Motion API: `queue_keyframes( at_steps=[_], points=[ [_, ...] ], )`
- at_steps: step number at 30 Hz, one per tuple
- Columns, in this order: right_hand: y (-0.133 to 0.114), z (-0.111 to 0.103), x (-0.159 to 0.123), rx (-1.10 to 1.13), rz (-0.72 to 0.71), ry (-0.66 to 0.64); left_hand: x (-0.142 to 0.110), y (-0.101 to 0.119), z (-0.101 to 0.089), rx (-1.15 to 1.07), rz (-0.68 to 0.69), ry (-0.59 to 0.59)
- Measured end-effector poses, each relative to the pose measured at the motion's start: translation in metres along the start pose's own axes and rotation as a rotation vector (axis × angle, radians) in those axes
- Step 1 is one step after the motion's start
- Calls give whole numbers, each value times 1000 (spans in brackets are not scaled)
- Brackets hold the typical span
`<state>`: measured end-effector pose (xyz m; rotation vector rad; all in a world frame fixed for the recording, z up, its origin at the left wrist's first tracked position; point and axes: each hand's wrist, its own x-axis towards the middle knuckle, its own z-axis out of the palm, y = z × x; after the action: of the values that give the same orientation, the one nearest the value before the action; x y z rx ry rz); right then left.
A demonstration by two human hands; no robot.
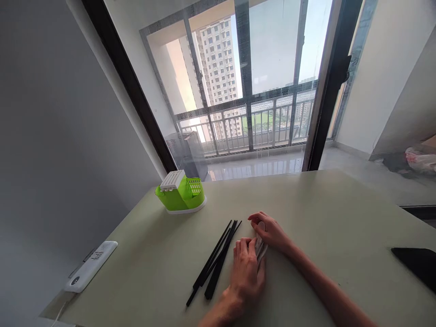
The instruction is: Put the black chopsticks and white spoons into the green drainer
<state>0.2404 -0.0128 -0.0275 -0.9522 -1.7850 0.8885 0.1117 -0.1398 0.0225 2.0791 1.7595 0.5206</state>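
Observation:
Both hands are together over the tabletop, closed around a small bundle of pale spoons (260,248). My left hand (245,268) curls about the handle end, nearer to me. My right hand (269,230) grips the far end, where one rounded spoon bowl shows between the fingers. Much of the bundle is hidden by the hands, so the number of spoons cannot be told. Just left of my left hand, several black chopsticks (218,256) lie in a loose, partly crossed pile on the table.
A bright green utensil caddy (180,195) with a white base and slotted white part stands at the table's (306,204) far left. A white power strip (91,268) lies along the left edge. Some flat black object (417,265) sits at the right edge. Beyond is a glass door.

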Motion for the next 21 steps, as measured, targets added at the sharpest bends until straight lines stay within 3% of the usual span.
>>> queue_keyframes(
  at_steps=[3,6,11,15,18,21],
  points=[
    [2,-3,1,61,45,14,-1,-4,-3,-4,46,46],
    [9,-9,5,126,111,77,10,-13,-28,41,121,209],
    [26,-25,12,202,206,260,57,-54,-123,286,194,613],
    [33,-29,13,251,248,345,85,-107,-196,517,22,822],
    [34,-27,13,273,251,366,90,-142,-227,578,-99,809],
    [35,-26,13,282,251,374,88,-164,-238,541,-172,670]
  ],
)
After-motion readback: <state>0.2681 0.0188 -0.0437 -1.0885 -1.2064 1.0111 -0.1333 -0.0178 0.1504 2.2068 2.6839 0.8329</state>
